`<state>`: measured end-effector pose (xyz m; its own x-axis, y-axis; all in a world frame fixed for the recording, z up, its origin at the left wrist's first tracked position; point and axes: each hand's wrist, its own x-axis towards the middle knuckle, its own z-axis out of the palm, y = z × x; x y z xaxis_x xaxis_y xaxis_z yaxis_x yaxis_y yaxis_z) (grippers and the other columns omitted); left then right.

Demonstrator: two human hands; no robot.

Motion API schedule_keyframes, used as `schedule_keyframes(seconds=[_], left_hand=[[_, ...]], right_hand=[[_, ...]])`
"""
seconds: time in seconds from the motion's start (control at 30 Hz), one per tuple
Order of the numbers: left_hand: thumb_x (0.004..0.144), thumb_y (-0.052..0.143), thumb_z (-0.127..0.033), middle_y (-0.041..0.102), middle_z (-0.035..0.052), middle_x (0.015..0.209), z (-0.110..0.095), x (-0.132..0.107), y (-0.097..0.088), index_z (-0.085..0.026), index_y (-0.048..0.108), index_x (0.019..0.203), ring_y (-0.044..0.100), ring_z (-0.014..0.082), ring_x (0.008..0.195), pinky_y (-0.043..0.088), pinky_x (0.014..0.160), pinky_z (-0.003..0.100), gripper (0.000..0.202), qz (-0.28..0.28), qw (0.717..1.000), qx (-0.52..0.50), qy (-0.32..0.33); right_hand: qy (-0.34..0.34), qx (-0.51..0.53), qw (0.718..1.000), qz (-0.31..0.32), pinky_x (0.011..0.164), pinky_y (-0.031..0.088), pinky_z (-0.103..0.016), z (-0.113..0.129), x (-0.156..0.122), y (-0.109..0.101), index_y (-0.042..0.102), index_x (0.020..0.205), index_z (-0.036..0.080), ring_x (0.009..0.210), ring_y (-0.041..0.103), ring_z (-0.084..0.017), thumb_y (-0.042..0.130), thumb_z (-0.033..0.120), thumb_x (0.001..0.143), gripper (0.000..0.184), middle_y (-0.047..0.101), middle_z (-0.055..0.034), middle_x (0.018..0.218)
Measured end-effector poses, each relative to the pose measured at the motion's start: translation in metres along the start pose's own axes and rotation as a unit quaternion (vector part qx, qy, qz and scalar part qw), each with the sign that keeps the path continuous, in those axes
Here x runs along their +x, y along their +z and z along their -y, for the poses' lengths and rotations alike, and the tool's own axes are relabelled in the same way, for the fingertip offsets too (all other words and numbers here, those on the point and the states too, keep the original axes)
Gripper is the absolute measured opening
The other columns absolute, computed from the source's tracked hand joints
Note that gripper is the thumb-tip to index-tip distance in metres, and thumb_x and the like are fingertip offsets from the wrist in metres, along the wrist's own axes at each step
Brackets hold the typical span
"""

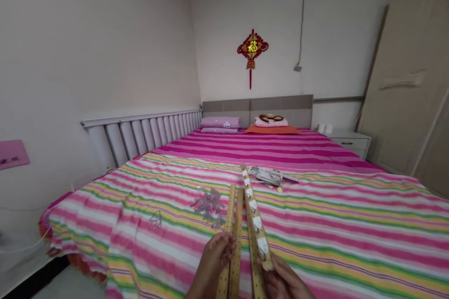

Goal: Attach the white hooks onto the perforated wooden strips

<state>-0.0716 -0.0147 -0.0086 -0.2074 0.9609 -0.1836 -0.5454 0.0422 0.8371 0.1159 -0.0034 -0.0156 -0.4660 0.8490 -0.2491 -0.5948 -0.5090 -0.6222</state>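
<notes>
My right hand (283, 279) grips the near end of a wooden strip (260, 234) that carries a row of several white pieces along its face. The strip is tilted, its far end leaning left. Beside it, on the bed, lie other long wooden strips with small holes, one at the left (229, 212) and one in the middle (238, 229). My left hand (218, 250) is closed over the left strip, fingers curled together; whatever they pinch is too small to make out. Ahead of that hand sits a pile of small clear plastic pieces (209, 204).
A striped sheet (168, 252) covers the bed. Beyond the strips lie a clear plastic bag (268, 176) and a dark pointed item (290, 179). A thin, crumpled clear item (155, 219) rests at left. Pillows (220, 123) stand at the headboard; a radiator (140, 136) lines the left wall.
</notes>
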Motion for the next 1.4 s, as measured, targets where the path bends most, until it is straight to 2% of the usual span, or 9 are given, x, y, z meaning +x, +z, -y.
schedule_keyframes(seconds=[0.07,0.17,0.3,0.43,0.57,0.83,1.0,1.27,1.4], left_hand=[[0.059,0.077,-0.044,0.069,0.0077,0.084,-0.002,0.008,-0.005,-0.015,0.065,0.08,0.064,0.0163,0.077,0.049,0.073,0.026,0.037,-0.018,1.0,-0.005,0.001],[0.061,0.07,-0.056,0.067,0.0085,0.089,0.0,0.02,-0.009,-0.015,0.065,0.087,0.063,0.018,0.081,0.048,0.07,0.028,0.049,-0.053,0.998,0.037,-0.001],[0.07,0.054,-0.067,0.063,0.0052,0.085,0.001,0.03,-0.006,-0.017,0.062,0.087,0.059,0.0179,0.079,0.045,0.067,0.027,0.053,-0.084,0.984,0.152,0.043],[0.074,0.048,-0.066,0.059,0.0029,0.073,0.002,0.036,0.0,-0.019,0.055,0.071,0.054,0.0185,0.074,0.042,0.069,0.027,0.047,-0.106,0.951,0.258,0.134],[0.078,0.044,-0.064,0.052,0.0004,0.065,0.002,0.047,-0.001,-0.021,0.049,0.065,0.05,0.0179,0.068,0.038,0.065,0.027,0.045,-0.146,0.926,0.304,0.17],[0.082,0.04,-0.058,0.045,-0.0011,0.06,-0.002,0.063,-0.019,-0.023,0.043,0.06,0.043,0.0162,0.062,0.033,0.06,0.026,0.042,-0.123,0.898,0.355,0.229],[0.079,0.043,-0.059,0.04,-0.0028,0.056,-0.009,0.067,-0.028,-0.022,0.043,0.06,0.039,0.0141,0.055,0.031,0.054,0.025,0.042,-0.083,0.915,0.337,0.205],[0.076,0.05,-0.053,0.048,-0.0015,0.058,-0.02,0.079,-0.038,-0.019,0.054,0.063,0.044,0.0138,0.056,0.033,0.053,0.024,0.037,-0.062,0.926,0.313,0.201],[0.075,0.052,-0.056,0.052,-0.0014,0.059,-0.025,0.089,-0.044,-0.017,0.059,0.069,0.044,0.0126,0.055,0.034,0.055,0.023,0.04,-0.019,0.937,0.292,0.19]], right_hand=[[0.006,0.002,1.0,0.011,0.058,0.048,-0.02,-0.006,0.014,0.02,0.071,0.083,0.018,0.056,0.058,-0.009,0.084,0.024,0.057,0.029,0.069,-0.0011,0.072],[0.018,-0.008,0.999,0.036,0.058,0.046,-0.016,-0.015,0.033,0.036,0.071,0.084,0.016,0.054,0.054,-0.006,0.084,0.02,0.057,0.029,0.068,-0.0002,0.073],[0.012,-0.042,0.998,0.042,0.055,0.044,-0.015,-0.027,0.052,0.041,0.071,0.091,0.017,0.054,0.054,-0.006,0.083,0.02,0.059,0.034,0.067,0.0001,0.073],[-0.001,-0.065,0.998,0.018,0.052,0.042,-0.014,-0.039,0.068,0.043,0.072,0.092,0.019,0.05,0.052,-0.005,0.085,0.023,0.056,0.038,0.065,0.0033,0.066],[-0.01,-0.088,0.996,-0.016,0.046,0.038,-0.016,-0.051,0.084,0.044,0.071,0.095,0.018,0.045,0.05,-0.005,0.087,0.028,0.05,0.049,0.062,0.0047,0.058],[-0.034,-0.108,0.993,-0.035,0.044,0.035,-0.018,-0.059,0.097,0.049,0.071,0.095,0.015,0.045,0.047,-0.006,0.089,0.035,0.043,0.059,0.06,0.0042,0.058],[-0.048,-0.126,0.991,-0.005,0.042,0.03,-0.018,-0.054,0.098,0.051,0.072,0.094,0.015,0.044,0.043,-0.006,0.086,0.033,0.05,0.05,0.059,0.0035,0.055],[-0.048,-0.137,0.989,0.003,0.043,0.028,-0.018,-0.053,0.107,0.049,0.071,0.095,0.013,0.044,0.043,-0.006,0.083,0.032,0.055,0.046,0.063,0.0006,0.06],[-0.058,-0.15,0.987,0.013,0.044,0.03,-0.018,-0.052,0.109,0.046,0.07,0.097,0.012,0.046,0.043,-0.006,0.082,0.031,0.058,0.045,0.061,0.0015,0.06]])
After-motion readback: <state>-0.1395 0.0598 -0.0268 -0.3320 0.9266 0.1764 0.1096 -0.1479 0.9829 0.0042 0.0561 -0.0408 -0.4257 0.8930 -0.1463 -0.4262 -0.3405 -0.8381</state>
